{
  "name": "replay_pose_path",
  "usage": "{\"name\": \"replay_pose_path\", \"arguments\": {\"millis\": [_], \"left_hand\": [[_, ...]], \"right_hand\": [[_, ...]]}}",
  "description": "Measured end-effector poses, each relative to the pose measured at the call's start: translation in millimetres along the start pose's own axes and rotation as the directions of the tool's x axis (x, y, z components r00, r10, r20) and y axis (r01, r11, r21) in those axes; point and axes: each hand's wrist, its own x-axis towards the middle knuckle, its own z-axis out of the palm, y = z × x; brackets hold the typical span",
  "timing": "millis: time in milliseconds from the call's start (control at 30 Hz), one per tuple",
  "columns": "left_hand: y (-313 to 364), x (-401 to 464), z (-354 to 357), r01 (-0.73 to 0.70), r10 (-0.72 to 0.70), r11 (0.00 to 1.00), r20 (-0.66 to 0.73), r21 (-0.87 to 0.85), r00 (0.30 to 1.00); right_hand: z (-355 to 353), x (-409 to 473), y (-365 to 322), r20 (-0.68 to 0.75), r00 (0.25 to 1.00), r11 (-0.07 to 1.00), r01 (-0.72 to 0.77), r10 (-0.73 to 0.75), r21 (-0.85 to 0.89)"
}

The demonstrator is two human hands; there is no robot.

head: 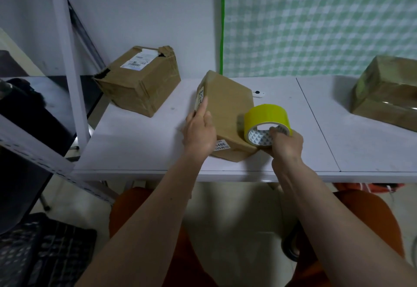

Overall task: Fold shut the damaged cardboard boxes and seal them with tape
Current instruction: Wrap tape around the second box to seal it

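Small box (228, 115) being steadied on the surface (140, 146).
Its long axis is running near-to-far; it is being pressed by the released left hand (199, 132), while the tape roll (267, 123) is being grasped by the right hand (286, 144).

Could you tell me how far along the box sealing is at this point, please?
Possibly done: the right box shows glossy tape. In hand: the left hand steadies the middle box while the right hand holds the yellow tape roll against it. Left: the torn left box.
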Motion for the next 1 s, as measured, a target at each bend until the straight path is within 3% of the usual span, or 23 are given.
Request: {"name": "replay_pose_path", "arguments": {"millis": [100, 167, 233, 267, 333, 433, 500, 567, 800, 1000], "left_hand": [[0, 1, -2, -0.019, 0.018, 1.0, 0.019, 0.017, 1.0], [-2, -1, -6, -0.08, 0.084, 0.971, -0.011, 0.224, 0.996], [-7, -4, -8, -0.267, 0.304, 0.817, 0.011, 0.51, 0.952], [-9, -5, -9, -0.369, 0.395, 0.738, 0.082, 0.566, 0.915], [-8, -8, -8, -0.447, 0.423, 0.633, 0.201, 0.632, 0.884], [-9, -4, -11, -0.439, 0.362, 0.526, 0.276, 0.728, 0.891], [-10, -1, -15, -0.457, 0.299, 0.508, 0.348, 0.73, 0.888], [-9, -1, -16, -0.451, 0.26, 0.505, 0.369, 0.736, 0.892], [-4, 4, -8, -0.454, 0.316, 0.557, 0.329, 0.695, 0.89], [-16, 0, -11, -0.436, 0.306, 0.59, 0.312, 0.68, 0.9]], "right_hand": [[2, -5, 5, 0.044, 0.997, 0.991, -0.061, 0.056, 0.12], [6, -9, 9, 0.098, 0.992, 0.985, -0.097, 0.084, 0.141], [13, -13, 8, 0.108, 0.992, 0.99, -0.084, 0.071, 0.114], [15, -13, 8, 0.096, 0.994, 0.993, -0.065, 0.056, 0.097], [19, -10, 6, 0.052, 0.998, 0.998, -0.035, 0.033, 0.045], [19, -8, 5, 0.041, 0.997, 0.994, 0.069, -0.066, -0.081], [16, -8, 3, 0.044, 0.995, 0.987, 0.092, -0.087, -0.135], [9, -6, -1, 0.047, 0.998, 0.997, 0.046, -0.043, -0.057], [-4, 3, -1, 0.111, 0.993, 0.995, -0.053, 0.043, 0.084], [-6, 2, -7, 0.182, 0.974, 0.99, 0.14, -0.132, -0.03]]}}
